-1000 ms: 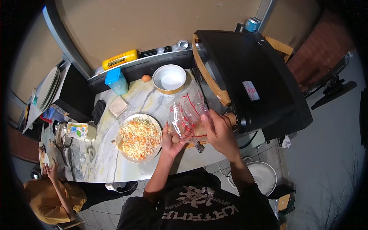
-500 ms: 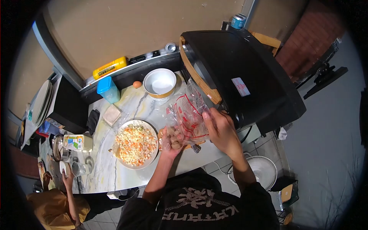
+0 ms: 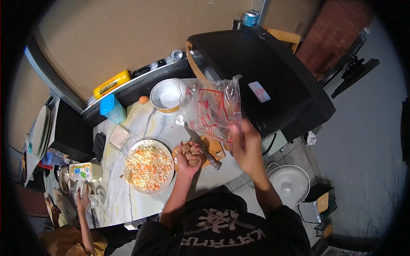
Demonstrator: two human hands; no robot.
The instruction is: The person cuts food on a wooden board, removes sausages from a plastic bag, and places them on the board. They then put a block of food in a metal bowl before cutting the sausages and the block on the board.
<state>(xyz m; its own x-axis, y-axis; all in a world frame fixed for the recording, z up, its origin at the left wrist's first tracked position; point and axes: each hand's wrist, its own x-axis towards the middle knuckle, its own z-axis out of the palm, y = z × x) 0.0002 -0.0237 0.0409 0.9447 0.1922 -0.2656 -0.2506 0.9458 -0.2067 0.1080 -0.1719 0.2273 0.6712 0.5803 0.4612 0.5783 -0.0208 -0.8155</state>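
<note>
My right hand (image 3: 242, 144) pinches the lower edge of a clear zip bag with red print (image 3: 212, 107) and holds it up over the counter. My left hand (image 3: 188, 159) is closed on several small brown mushrooms (image 3: 191, 150) just above a small wooden cutting board (image 3: 213, 146). A knife (image 3: 204, 148) lies across that board. To the left of my left hand stands a plate of chopped orange and white vegetables (image 3: 149, 166).
A white bowl (image 3: 164, 97) sits behind the bag, with an egg (image 3: 144, 100), a blue-lidded container (image 3: 112, 109) and a yellow bottle (image 3: 110, 84) further left. A large black appliance (image 3: 260, 81) fills the right. Another person's hand (image 3: 82, 197) reaches at the lower left.
My right hand has lifted the bag up off the board. The mushrooms are now out of the bag in my left hand, and the knife and board have come into sight.
</note>
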